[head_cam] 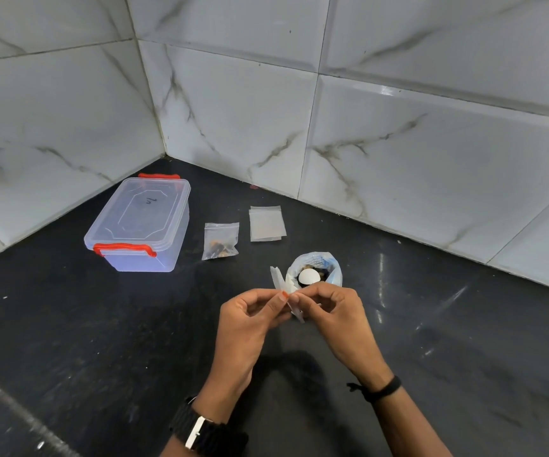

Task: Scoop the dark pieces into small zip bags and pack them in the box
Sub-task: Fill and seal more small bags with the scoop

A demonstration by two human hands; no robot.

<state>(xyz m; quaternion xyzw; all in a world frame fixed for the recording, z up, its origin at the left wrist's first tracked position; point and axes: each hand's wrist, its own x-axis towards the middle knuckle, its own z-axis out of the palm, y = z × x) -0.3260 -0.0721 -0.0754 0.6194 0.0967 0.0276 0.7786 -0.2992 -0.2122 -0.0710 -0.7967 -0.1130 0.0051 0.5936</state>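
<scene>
While pinched — bag (281, 282), both hands.

Both hands meet above the dark stone counter (101, 324) — left hand (250, 316) and right hand (332, 311) each pinch the small clear empty zip bag (294, 308) btwn thumb and fingertips, the bag's top edge sticking up behind them. Just behind sits the open white plastic bag of dark pieces (316, 270) w/ a white round scoop (309, 277) resting inside. Further back lie a filled small zip bag (221, 240) and a flat stack of empty clear zip bags (266, 223), near each other but apart. Left of those — the clear plastic box w/ red latches (141, 222), lid on. A black watch (200, 427) is on the left wrist, a black band (382, 389) on the right.
</scene>
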